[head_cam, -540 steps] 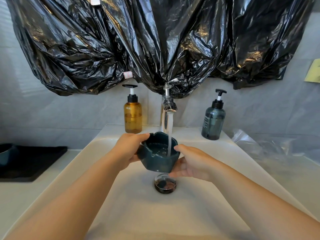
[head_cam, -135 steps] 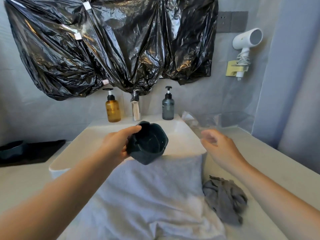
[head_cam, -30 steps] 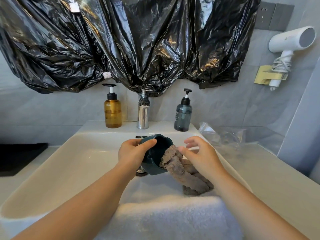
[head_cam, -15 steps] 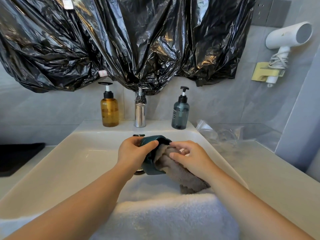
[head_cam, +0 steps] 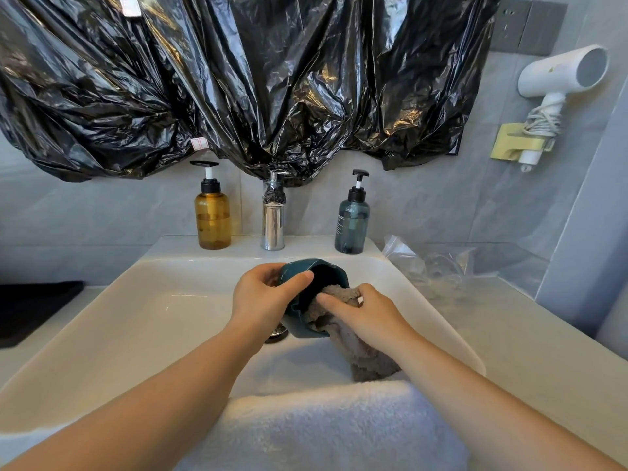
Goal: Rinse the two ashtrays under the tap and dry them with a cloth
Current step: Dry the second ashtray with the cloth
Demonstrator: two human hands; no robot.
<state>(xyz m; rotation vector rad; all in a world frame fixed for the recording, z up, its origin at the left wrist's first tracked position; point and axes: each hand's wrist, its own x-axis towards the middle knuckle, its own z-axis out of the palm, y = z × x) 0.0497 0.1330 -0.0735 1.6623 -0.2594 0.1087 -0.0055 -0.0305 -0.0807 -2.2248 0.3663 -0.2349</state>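
1. Your left hand [head_cam: 263, 300] grips the ashtray [head_cam: 300, 326], thumb laid across the near rim and fingers curled round the back. Your right hand [head_cam: 365, 316] bunches the cloth [head_cam: 368, 360] and presses it into the ashtray's mouth.
2. Hidden parts: your left hand covers the ashtray's left wall, and the cloth fills most of the hollow, so you cannot see its floor. Your right fingertips are partly buried in the cloth. The drain [head_cam: 274, 333] shows only as a sliver beneath the ashtray. The top of the tap [head_cam: 273, 227] disappears under the black plastic sheet [head_cam: 255, 79], and the frame's left edge cuts off the dark mat [head_cam: 34, 307].
3. The ashtray is dark teal with a thick, lobed rim. It is tipped on its side, with its opening facing right towards your right hand.
4. You hold it in the air above the middle of the white sink [head_cam: 153, 317], in front of the tap.
5. The cloth is grey-brown and fluffy. Its loose tail hangs under your right wrist, down to the white towel [head_cam: 339, 426] draped over the near edge of the sink.
6. Both forearms reach in from the bottom corners, and your hands are nearly touching at the ashtray.
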